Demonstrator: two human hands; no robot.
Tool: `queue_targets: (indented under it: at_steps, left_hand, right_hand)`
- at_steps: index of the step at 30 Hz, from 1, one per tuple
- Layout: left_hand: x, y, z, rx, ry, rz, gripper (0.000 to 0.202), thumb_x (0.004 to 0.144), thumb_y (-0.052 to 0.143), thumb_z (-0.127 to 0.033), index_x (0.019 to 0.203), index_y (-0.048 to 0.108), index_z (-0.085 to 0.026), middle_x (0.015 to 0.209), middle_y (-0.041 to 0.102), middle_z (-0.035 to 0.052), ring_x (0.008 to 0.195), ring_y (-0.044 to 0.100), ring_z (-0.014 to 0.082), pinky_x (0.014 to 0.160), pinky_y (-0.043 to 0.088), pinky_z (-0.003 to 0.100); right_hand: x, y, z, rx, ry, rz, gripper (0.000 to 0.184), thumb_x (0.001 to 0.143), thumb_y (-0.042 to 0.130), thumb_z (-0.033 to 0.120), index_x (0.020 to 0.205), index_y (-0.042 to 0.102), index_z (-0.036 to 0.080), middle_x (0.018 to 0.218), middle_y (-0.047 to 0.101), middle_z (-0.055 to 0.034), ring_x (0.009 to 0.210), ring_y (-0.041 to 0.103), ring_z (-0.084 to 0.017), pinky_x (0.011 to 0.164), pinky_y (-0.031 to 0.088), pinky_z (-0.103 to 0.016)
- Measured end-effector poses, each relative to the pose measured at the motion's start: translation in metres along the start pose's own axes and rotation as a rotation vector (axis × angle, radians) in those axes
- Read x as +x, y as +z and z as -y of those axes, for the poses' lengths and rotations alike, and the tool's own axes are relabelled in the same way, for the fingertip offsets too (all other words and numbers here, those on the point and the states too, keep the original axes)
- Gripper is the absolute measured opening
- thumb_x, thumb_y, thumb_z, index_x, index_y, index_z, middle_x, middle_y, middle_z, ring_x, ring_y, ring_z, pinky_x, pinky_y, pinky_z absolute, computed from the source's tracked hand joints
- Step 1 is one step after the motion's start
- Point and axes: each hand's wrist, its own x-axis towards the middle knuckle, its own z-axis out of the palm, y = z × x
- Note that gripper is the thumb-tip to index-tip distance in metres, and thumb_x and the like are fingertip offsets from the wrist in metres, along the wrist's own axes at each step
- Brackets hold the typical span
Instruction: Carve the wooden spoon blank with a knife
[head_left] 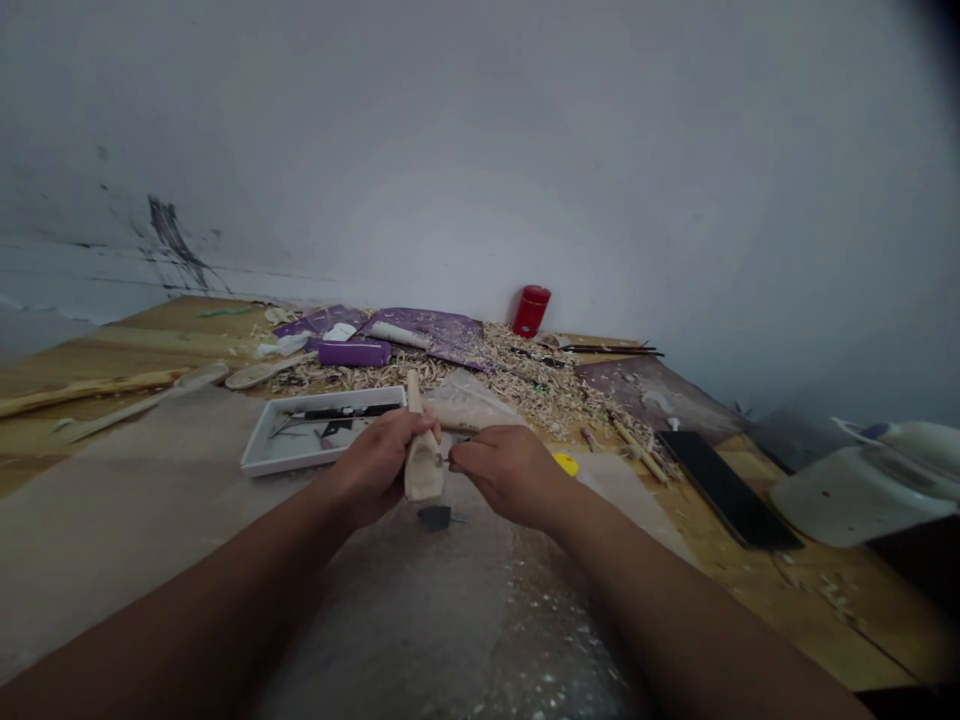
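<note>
Recording the left hand (373, 465) as closed around a pale wooden spoon blank (424, 462), its fingers clamped on the upper side of the piece. The blank stands tilted upward, its narrow end projecting above that grip and its broad end below it. The right hand (510, 475) sits just beside the blank, fingers (469, 455) curled inward. A thin metal tip (448, 461) shows between those fingers and the wood; the rest of the implement is hidden, so the right hand's hold cannot be confirmed. Both hands are held above a grey sheet (187, 530).

Just to the left of the blank lies a white tray (337, 393) holding a black-handled tool (345, 411). Beyond the tray are a purple pouch (354, 352) and a heap of wood shavings (525, 385), with a red canister (531, 310) farther back. Two carved wooden spoons (255, 375) lie left of the tray. Well to the right of the tray is a black flat strip (724, 490). A small dark object (435, 516) lies below the blank, its nature unclear.
</note>
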Motion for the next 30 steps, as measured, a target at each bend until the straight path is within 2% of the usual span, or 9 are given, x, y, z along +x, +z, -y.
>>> queue_targets:
  at_steps: [3,9,15,21,27,30]
  left_hand:
    - [0.0023,-0.0026,0.0004,-0.022,0.009,0.003,0.018,0.070,0.047,-0.029,0.058,0.046,-0.016,0.046,0.038,-0.0051,0.038,0.035,0.0060,0.035,0.027,0.018]
    - [0.0007,-0.0013,0.0040,-0.003,-0.005,0.051,0.020,0.071,0.049,-0.030,0.058,0.047,-0.015,0.049,0.039,-0.0045,0.041,0.035,0.0058,0.037,0.028,0.018]
    - [0.0002,-0.0010,0.0010,-0.064,0.028,0.060,0.018,0.070,0.046,-0.030,0.058,0.045,-0.017,0.048,0.036,-0.0055,0.040,0.035,0.0062,0.037,0.029,0.018]
    - [0.0008,-0.0012,0.0027,-0.053,0.002,0.086,0.016,0.069,0.047,-0.028,0.058,0.046,-0.016,0.048,0.036,-0.0052,0.040,0.034,0.0061,0.037,0.028,0.018]
    - [0.0005,-0.0018,0.0018,-0.030,-0.003,0.045,0.018,0.069,0.047,-0.031,0.059,0.045,-0.017,0.047,0.036,-0.0056,0.039,0.034,0.0063,0.036,0.027,0.018]
    - [0.0004,0.0001,0.0012,-0.021,-0.032,0.044,0.018,0.068,0.049,-0.030,0.058,0.045,-0.016,0.047,0.037,-0.0055,0.039,0.034,0.0058,0.036,0.026,0.018]
  right_hand:
    - [0.0003,-0.0019,0.0006,0.043,-0.037,0.030,0.025,0.086,0.033,0.023,0.071,0.053,0.019,0.063,0.055,0.0002,0.061,0.047,-0.011,0.057,0.029,-0.022]
    - [0.0008,-0.0008,0.0003,0.020,0.047,0.004,0.024,0.086,0.034,0.023,0.074,0.055,0.019,0.065,0.056,-0.0009,0.060,0.048,-0.011,0.055,0.028,-0.022]
    - [0.0008,-0.0039,0.0012,0.126,-0.020,0.041,0.026,0.087,0.033,0.025,0.074,0.054,0.019,0.067,0.058,-0.0003,0.065,0.050,-0.011,0.061,0.031,-0.022]
    - [0.0009,-0.0025,0.0008,0.092,0.032,0.007,0.026,0.087,0.033,0.023,0.074,0.055,0.019,0.066,0.057,-0.0003,0.062,0.049,-0.011,0.056,0.030,-0.021]
    - [0.0008,-0.0048,0.0008,0.100,-0.011,0.039,0.026,0.087,0.032,0.023,0.073,0.054,0.019,0.065,0.057,0.0002,0.063,0.049,-0.011,0.058,0.031,-0.022]
    - [0.0009,-0.0046,-0.0002,0.056,0.010,0.028,0.025,0.086,0.033,0.022,0.072,0.054,0.019,0.065,0.057,-0.0005,0.062,0.049,-0.011,0.056,0.030,-0.022]
